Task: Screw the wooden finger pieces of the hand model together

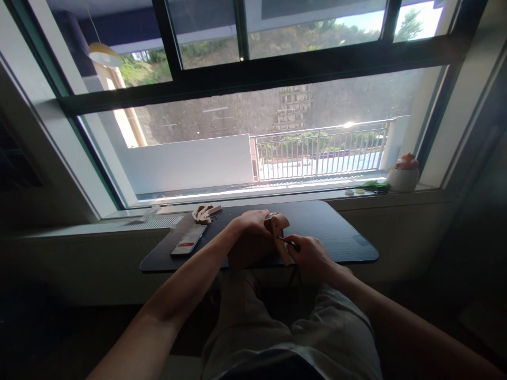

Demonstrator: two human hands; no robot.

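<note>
My left hand (255, 220) is closed around the far end of a light wooden piece (280, 237) with a curved top, steadying it over the front of the dark table (336, 227). Below that hand sits a shaded brown mass (253, 250); its kind is unclear. In my right hand (312, 254) is a small screwdriver (292, 244) with a thin dark shaft. Its tip meets the face of the wooden piece from the right. The left fingertips are partly hidden behind the wood.
On the table's left lie several loose wooden parts (204, 213) with small dark bits beside them, and a phone (188, 244) nearer me. A white pot (404, 177) with an orange top stands on the sill at right, by something green (374, 185). A window (253, 158) rises behind.
</note>
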